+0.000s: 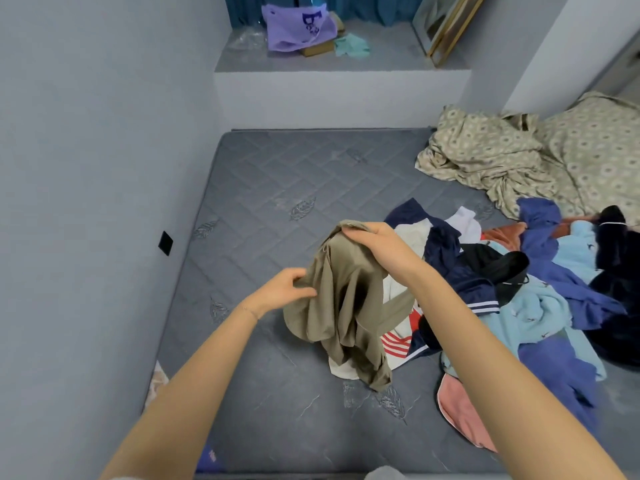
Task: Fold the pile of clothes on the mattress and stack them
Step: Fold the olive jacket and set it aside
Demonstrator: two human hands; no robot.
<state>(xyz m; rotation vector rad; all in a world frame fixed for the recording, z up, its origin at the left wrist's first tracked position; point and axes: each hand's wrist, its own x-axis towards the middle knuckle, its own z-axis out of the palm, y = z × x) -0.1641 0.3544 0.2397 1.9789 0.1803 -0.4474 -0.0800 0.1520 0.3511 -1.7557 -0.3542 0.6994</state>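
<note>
Aloft, khaki garment (346, 306) — right hand (377, 244) fingers curled over its top, left hand (287, 289) fingers pinching its side.

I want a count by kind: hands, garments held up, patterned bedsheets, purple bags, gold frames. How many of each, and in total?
Hands: 2, left hand and right hand
Khaki garment, held up: 1
Patterned bedsheet: 1
Purple bag: 1
Gold frame: 1
Total: 6
</note>
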